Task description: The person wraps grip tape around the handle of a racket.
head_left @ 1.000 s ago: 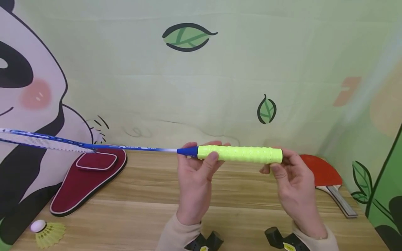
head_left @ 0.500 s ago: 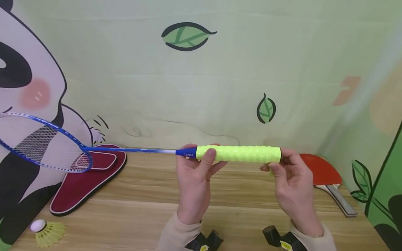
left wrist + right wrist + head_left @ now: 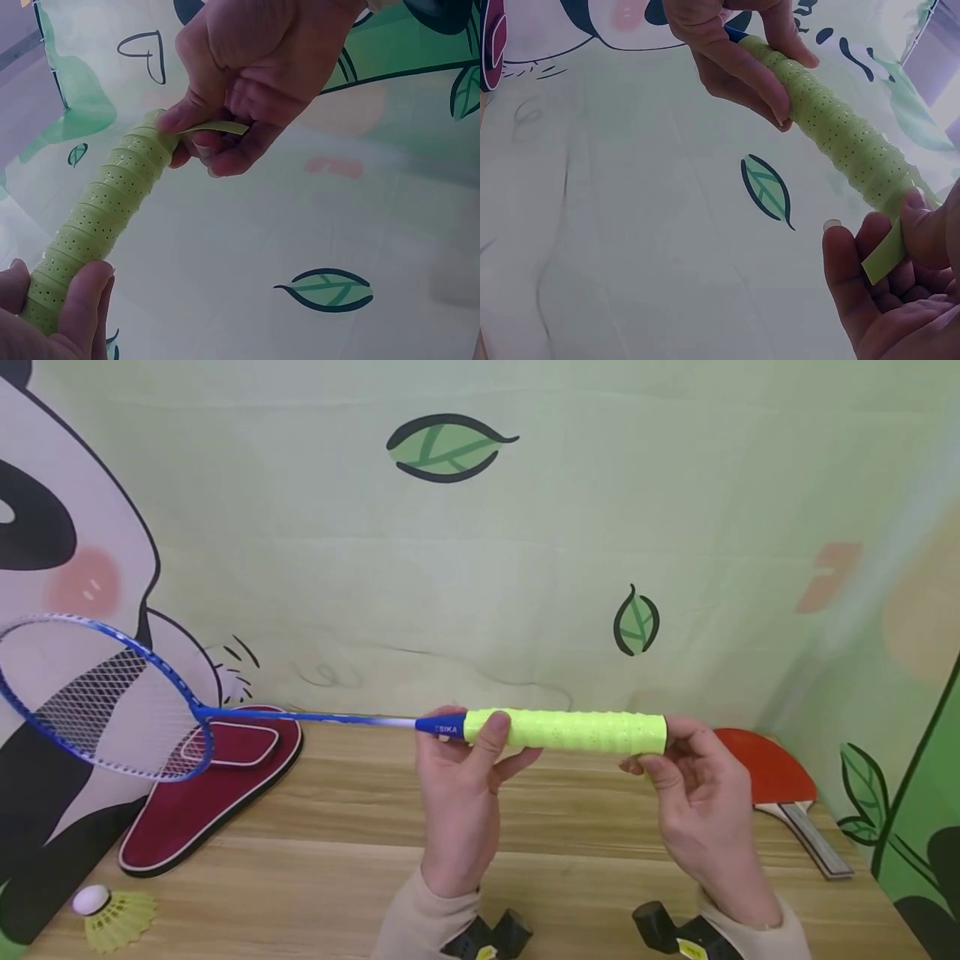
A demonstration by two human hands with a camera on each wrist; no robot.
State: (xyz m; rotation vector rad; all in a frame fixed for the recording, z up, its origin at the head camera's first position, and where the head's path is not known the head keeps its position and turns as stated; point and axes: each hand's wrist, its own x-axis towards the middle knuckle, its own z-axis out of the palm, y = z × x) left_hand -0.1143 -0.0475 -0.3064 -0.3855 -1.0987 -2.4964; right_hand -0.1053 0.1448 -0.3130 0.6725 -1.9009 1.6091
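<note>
A blue badminton racket [image 3: 367, 720] is held level in the air, its strung head to the left. Bright yellow-green, perforated overgrip tape [image 3: 577, 731] winds round its handle in ridged turns. My left hand [image 3: 461, 818] grips the handle just beside the blue cone, thumb on the near side. My right hand [image 3: 708, 827] pinches the tape at the butt end between thumb and fingers. In the right wrist view a short loose end of the tape [image 3: 885, 256] sticks out below the right thumb; the left wrist view shows this tape end [image 3: 221, 126] too.
On the wooden table [image 3: 360, 877] a dark red racket case [image 3: 180, 814] lies at the left, behind the racket head. A yellow shuttlecock [image 3: 116, 918] lies front left. A red table tennis bat [image 3: 765, 768] lies at the right. A printed cloth backdrop [image 3: 525, 552] stands behind.
The racket has rolled about its shaft, so its head has turned from nearly edge-on to showing its strings. The handle and my left hand have shifted slightly left; both hands keep their hold.
</note>
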